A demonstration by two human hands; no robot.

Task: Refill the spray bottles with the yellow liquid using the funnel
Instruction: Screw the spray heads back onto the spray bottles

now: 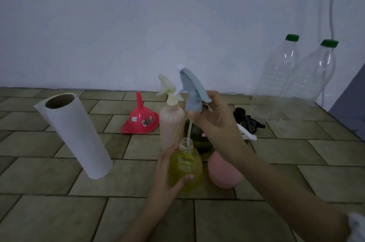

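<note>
Where a pale wall (138, 24) rises, brick-patterned tabletop (49, 192) spreads dimly.

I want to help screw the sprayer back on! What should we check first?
1. Left hand grips the yellow-filled bottle: ok.
2. Right hand holds the grey sprayer head: ok.
3. Dip tube enters the bottle's open neck: ok.
4. Bottle standing flat on the tiled surface: cannot tell, its base is hidden.
5. Red funnel out of the neck, lying aside: ok.
6. Sprayer head straight above the neck: not ok, it is tilted.
</note>
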